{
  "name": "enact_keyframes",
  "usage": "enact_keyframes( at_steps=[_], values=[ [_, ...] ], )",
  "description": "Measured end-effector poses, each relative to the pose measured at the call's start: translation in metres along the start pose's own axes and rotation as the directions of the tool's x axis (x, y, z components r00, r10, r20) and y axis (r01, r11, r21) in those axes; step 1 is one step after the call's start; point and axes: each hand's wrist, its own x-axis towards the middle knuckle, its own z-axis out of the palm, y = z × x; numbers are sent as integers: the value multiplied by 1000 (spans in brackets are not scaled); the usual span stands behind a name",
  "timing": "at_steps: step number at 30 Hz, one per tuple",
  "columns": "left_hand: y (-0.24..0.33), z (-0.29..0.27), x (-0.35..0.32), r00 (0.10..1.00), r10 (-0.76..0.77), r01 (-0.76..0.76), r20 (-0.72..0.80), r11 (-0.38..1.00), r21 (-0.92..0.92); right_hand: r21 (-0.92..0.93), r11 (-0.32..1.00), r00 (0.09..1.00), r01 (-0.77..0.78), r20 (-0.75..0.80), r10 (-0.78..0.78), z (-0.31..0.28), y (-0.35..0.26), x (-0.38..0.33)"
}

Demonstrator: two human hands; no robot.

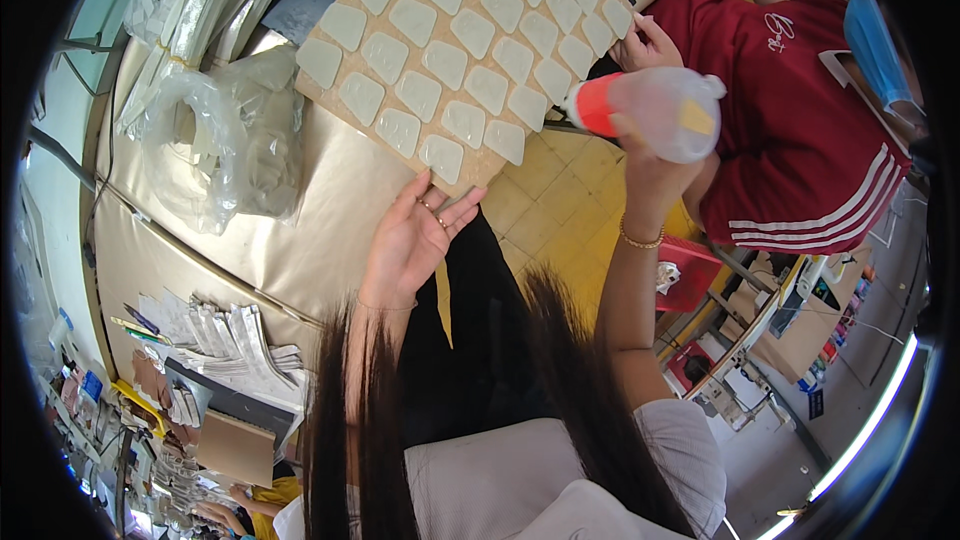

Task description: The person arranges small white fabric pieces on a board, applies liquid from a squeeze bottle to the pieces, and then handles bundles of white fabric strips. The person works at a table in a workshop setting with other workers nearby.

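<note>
a: what do the fingers hold?
b: right hand (655, 160), clamped around a red-ended translucent bottle (655, 110); left hand (405, 240), fingers slightly apart at the lower edge of a brown board (478, 168), its grip impossible to tell
a: and farther out?
b: pale four-sided pieces (487, 90) in rows across the board; a co-worker's hand (648, 45) at its right edge; a clear bag (265, 120) at left

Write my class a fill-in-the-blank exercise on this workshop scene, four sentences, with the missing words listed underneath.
1. The right hand grips a pale plastic ____ with a red part.
2. The left hand, at the corner of the brown board, wears ____ on its fingers.
3. The stripes on the co-worker's dark red garment are ____.
4. The floor tiles are ____.

Missing words: bottle; rings; white; yellow.
</note>
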Motion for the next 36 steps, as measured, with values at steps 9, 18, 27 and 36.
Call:
enact_keyframes(
  at_steps=[9,18,27,36],
  values=[
    [0,-3,2,1000,-6,6,2,1000,19,261,965,999,-28,-13,32,23,17,26],
    [0,-4,2,1000,7,-7,11,1000,26,11,999,999,33,15,-33,32,21,21],
    [1,-1,0,1000,17,-17,22,1000,7,-52,995,996,84,40,-82,7,25,20],
    [0,-2,3,1000,20,-21,8,998,60,94,995,998,-19,-62,25,25,36,50]
  ],
)
